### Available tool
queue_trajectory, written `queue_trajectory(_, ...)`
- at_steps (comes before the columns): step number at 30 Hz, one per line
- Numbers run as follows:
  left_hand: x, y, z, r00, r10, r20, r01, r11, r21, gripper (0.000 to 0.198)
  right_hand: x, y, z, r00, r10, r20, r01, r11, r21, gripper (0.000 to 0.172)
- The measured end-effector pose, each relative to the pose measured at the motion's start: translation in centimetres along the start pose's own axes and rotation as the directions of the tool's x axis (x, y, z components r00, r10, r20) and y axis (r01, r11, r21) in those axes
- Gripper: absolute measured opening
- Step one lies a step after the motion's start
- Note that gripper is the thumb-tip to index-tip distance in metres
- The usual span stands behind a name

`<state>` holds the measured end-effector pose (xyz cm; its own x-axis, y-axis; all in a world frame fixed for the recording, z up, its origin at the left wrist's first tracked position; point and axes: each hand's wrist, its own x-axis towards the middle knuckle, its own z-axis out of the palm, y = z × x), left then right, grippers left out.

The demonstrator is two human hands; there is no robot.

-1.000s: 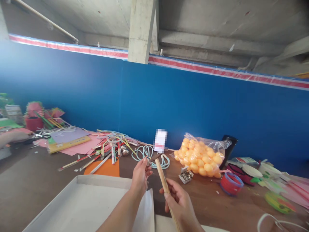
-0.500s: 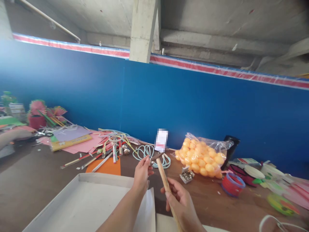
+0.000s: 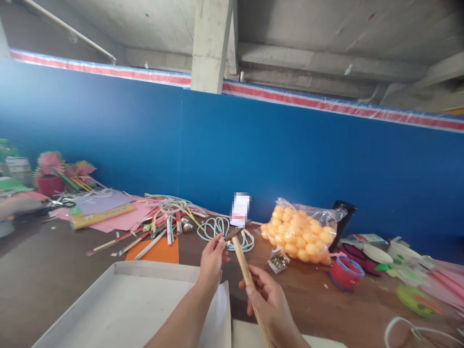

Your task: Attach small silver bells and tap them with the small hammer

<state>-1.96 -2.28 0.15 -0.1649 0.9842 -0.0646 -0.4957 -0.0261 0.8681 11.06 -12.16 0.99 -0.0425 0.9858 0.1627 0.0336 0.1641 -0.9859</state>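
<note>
My left hand (image 3: 212, 258) is closed, its thumb and finger pinching a dark brown strap (image 3: 234, 234). A small silver bell (image 3: 227, 244) shows at those fingertips. The strap reaches over the top end of a pale wooden stick (image 3: 241, 258); whether it is fastened there I cannot tell. Lower down, my right hand (image 3: 267, 296) wraps round the stick, which stands tilted with its top leaning left. Behind my fingers lies a coil of light blue cord (image 3: 213, 227). An open white tray (image 3: 119, 270) is under my left forearm.
Beyond my hands stand a bag of orange balls (image 3: 299, 232) and a little box of metal bits (image 3: 280, 262). A red spool (image 3: 346, 274) sits to the right. Sticks and straws (image 3: 168, 217) clutter the left, where another person's blurred arm (image 3: 18, 205) reaches in. A blue partition (image 3: 261, 145) closes the back.
The whole scene has slipped slightly left in view as my head turned. Both hands keep their grips, with the strap still against the stick's top. The other person's arm has moved and is blurred.
</note>
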Motion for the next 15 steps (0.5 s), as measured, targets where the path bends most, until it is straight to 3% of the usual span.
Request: queue_trajectory(15, -0.24, 0.12, 0.08, 1.000, 0.022, 0.022, -0.023, 0.998, 0.065, 0.052, 0.20, 0.76, -0.04, 1.000, -0.007, -0.022, 0.007, 1.000, 0.000, 0.037)
